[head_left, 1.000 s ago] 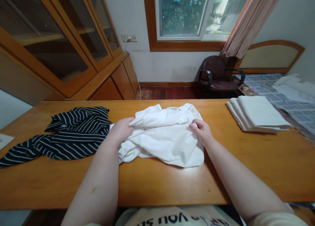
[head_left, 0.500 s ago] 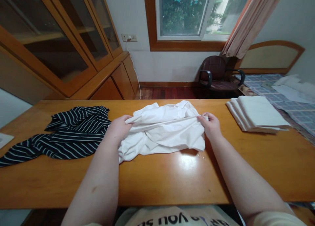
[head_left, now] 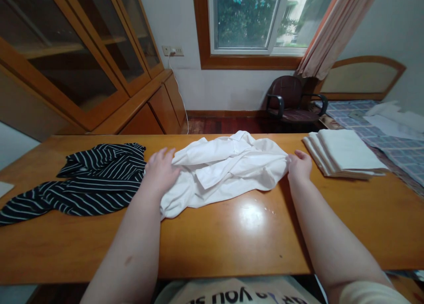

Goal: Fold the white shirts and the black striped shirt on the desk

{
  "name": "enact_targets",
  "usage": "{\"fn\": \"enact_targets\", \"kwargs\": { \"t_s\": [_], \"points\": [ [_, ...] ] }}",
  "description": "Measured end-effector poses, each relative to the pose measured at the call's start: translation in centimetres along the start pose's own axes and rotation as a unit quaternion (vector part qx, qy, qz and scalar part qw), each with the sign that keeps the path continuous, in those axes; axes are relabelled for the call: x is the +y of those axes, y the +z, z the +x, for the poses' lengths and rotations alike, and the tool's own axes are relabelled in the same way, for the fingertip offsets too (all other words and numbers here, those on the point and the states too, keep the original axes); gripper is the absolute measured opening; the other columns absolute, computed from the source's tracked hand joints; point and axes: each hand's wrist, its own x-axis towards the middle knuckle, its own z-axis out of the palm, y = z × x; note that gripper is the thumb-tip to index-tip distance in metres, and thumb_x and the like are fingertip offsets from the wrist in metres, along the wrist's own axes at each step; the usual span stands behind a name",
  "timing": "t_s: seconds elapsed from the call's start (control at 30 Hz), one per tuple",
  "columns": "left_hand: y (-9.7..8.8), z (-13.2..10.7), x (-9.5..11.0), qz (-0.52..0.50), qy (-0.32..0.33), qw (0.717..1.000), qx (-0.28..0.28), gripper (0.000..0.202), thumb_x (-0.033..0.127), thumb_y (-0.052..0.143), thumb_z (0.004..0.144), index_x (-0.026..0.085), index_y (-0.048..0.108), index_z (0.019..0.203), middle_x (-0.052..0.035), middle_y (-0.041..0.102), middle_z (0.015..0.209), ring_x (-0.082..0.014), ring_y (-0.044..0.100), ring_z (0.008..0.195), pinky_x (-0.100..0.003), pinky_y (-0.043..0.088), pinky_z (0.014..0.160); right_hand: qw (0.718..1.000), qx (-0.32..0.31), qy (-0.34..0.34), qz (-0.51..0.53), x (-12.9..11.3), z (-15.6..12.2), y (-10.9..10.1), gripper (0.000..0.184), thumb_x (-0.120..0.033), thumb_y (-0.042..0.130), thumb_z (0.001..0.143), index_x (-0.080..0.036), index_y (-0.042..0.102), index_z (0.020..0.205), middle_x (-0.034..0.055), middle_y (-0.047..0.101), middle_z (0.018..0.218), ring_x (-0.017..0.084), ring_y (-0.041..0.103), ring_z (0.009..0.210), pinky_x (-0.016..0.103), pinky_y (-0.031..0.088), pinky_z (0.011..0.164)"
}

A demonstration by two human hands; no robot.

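The white shirt (head_left: 232, 180), taken as the landmark for all positions, lies rumpled on the wooden bench (head_left: 212, 246), its long direction running from left to right. Its collar (head_left: 241, 136) is at the far edge, and a flap of cloth with a straight end lies across its middle.

Left hand (head_left: 162, 169): positioned palm down over the left end of the shirt. The fingers are partly extended and the thumb stands apart from them — the hand is open. Any contact beneath the palm is hidden, so the exact contact there cannot be told.

Right hand (head_left: 300, 166): positioned at the right end of the shirt. Thumb and fingers are closed on a gathered tip of the cloth, which is drawn to a point at the grip.

To the left of the shirt lies a black garment with white stripes (head_left: 102, 180), spread in loose folds on the bench. To the right of the shirt, beyond the right hand, is a stack of folded white cloth (head_left: 351, 151) — flat on top, layers visible along its left side.

Beyond the shirt, past the far edge of the bench, a dark red armchair (head_left: 286, 96) stands to the right, near a bed with a checked cover (head_left: 351, 118). A glass-fronted cabinet (head_left: 124, 89) stands beyond the shirt to the left.
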Motion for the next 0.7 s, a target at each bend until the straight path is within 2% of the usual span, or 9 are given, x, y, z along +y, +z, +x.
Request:
{"fn": "enact_targets", "kwargs": {
  "t_s": [0.07, 0.13, 0.23, 0.3, 0.4, 0.5, 0.57, 0.63, 0.7],
  "points": [
    [-0.4, -0.8, 1.6, 0.01, 0.08, 0.997, -0.007, 0.067, 0.042, 0.058, 0.077, 0.023, 0.041, 0.139, -0.0099, 0.029, 0.151, -0.034, 0.02, 0.139, -0.049, 0.013, 0.113, 0.997, 0.041, -0.063, -0.022, -1.2, -1.2, -0.2, 0.04, -0.032, 0.051, 0.074, -0.015, 0.052, 0.109, 0.0133, 0.057, 0.111, 0.024, 0.055, 0.102, 0.04, 0.043, 0.09],
    [-0.6, -1.8, 3.3, -0.014, 0.177, 0.983, -0.048, 0.071, 0.044, 0.062, 0.075, 0.027, 0.04, 0.14, -0.0067, 0.023, 0.153, -0.0319, 0.014, 0.141, -0.047, 0.008, 0.115, 0.985, 0.018, -0.171, -0.03, -2.7, -2.7, -0.3, 0.041, -0.032, 0.051, 0.078, -0.015, 0.052, 0.115, 0.0157, 0.052, 0.124, 0.026, 0.048, 0.116, 0.043, 0.035, 0.1],
    [-0.2, -3.1, 5.6, -0.059, 0.273, 0.954, -0.109, 0.084, 0.049, 0.068, 0.068, 0.031, 0.033, 0.143, -0.0043, 0.013, 0.156, -0.0325, 0.013, 0.141, -0.047, 0.011, 0.114, 0.952, -0.106, -0.283, -0.05, -4.4, -5.1, -0.3, 0.046, -0.036, 0.052, 0.084, -0.018, 0.048, 0.125, 0.0162, 0.045, 0.135, 0.028, 0.039, 0.128, 0.048, 0.027, 0.107],
    [0.6, -3.6, 6.7, -0.077, 0.271, 0.949, -0.14, 0.089, 0.047, 0.068, 0.069, 0.03, 0.027, 0.146, -0.007, 0.012, 0.156, -0.0335, 0.021, 0.139, -0.046, 0.022, 0.111, 0.911, -0.229, -0.338, -0.056, -5.0, -6.4, -0.1, 0.054, -0.039, 0.055, 0.084, -0.02, 0.043, 0.133, 0.0158, 0.042, 0.14, 0.028, 0.037, 0.13, 0.047, 0.029, 0.107],
    [2.0, -3.9, 7.8, -0.082, 0.213, 0.962, -0.15, 0.069, 0.03, 0.055, 0.081, 0.022, 0.029, 0.145, -0.0134, 0.036, 0.147, -0.0297, 0.045, 0.125, -0.04, 0.037, 0.1, 0.827, -0.382, -0.408, -0.068, -5.4, -7.7, 0.2, 0.07, -0.04, 0.062, 0.081, -0.022, 0.033, 0.142, 0.015, 0.035, 0.146, 0.028, 0.036, 0.133, 0.046, 0.032, 0.106],
    [2.4, -3.8, 8.3, -0.101, 0.213, 0.962, -0.139, 0.042, 0.015, 0.042, 0.085, 0.022, 0.055, 0.124, -0.0095, 0.062, 0.118, -0.0241, 0.057, 0.108, -0.035, 0.042, 0.092, 0.792, -0.414, -0.439, -0.094, -5.6, -8.3, 0.7, 0.081, -0.037, 0.069, 0.074, -0.023, 0.03, 0.144, 0.0155, 0.032, 0.148, 0.031, 0.039, 0.13, 0.048, 0.036, 0.102],
    [2.2, -3.8, 8.5, -0.132, 0.253, 0.948, -0.141, 0.032, 0.016, 0.043, 0.084, 0.022, 0.062, 0.109, -0.0069, 0.066, 0.106, -0.0222, 0.059, 0.101, -0.033, 0.044, 0.089, 0.784, -0.42, -0.444, -0.105, -5.7, -8.3, 1.0, 0.067, -0.03, 0.067, 0.076, -0.023, 0.042, 0.138, 0.0149, 0.046, 0.138, 0.03, 0.05, 0.119, 0.046, 0.041, 0.096],
    [1.9, -3.9, 8.5, -0.165, 0.302, 0.927, -0.148, 0.027, 0.02, 0.047, 0.084, 0.022, 0.063, 0.105, -0.0058, 0.066, 0.104, -0.0215, 0.058, 0.099, -0.032, 0.044, 0.087, 0.785, -0.422, -0.441, -0.107, -5.6, -8.0, 1.2, 0.039, -0.021, 0.059, 0.081, -0.023, 0.061, 0.119, 0.0118, 0.063, 0.113, 0.026, 0.059, 0.101, 0.042, 0.045, 0.088],
    [1.6, -3.9, 8.6, -0.196, 0.338, 0.906, -0.162, 0.025, 0.024, 0.048, 0.085, 0.023, 0.063, 0.106, -0.0049, 0.066, 0.104, -0.0208, 0.058, 0.099, -0.032, 0.044, 0.087, 0.802, -0.406, -0.428, -0.096, -5.4, -7.6, 1.2, 0.023, -0.016, 0.054, 0.082, -0.023, 0.07, 0.097, 0.009, 0.067, 0.097, 0.024, 0.06, 0.091, 0.041, 0.044, 0.086]
  ]
}}
